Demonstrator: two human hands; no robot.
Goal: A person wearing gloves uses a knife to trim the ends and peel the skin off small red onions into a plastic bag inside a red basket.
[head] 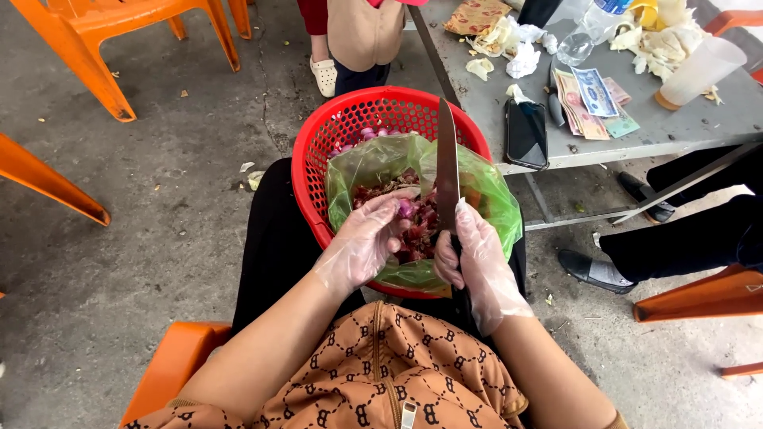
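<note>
Here, gloved hands peel a shallot over a lap basket.
Left hand (pixel 362 242): fingers closed around a purple shallot (pixel 406 209), mostly hidden. Right hand (pixel 477 258): fingers wrapped on a knife (pixel 447 171), handle concealed, blade upright. Both sit above the green bag (pixel 493 199) inside the red basket (pixel 318 143); bag contents are indistinct.

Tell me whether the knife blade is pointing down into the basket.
No, the right hand holds the knife with its blade pointing up, away from the person.

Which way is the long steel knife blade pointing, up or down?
Up: the long steel knife blade rises from the gloved right hand, tip above the red plastic basket.
</note>
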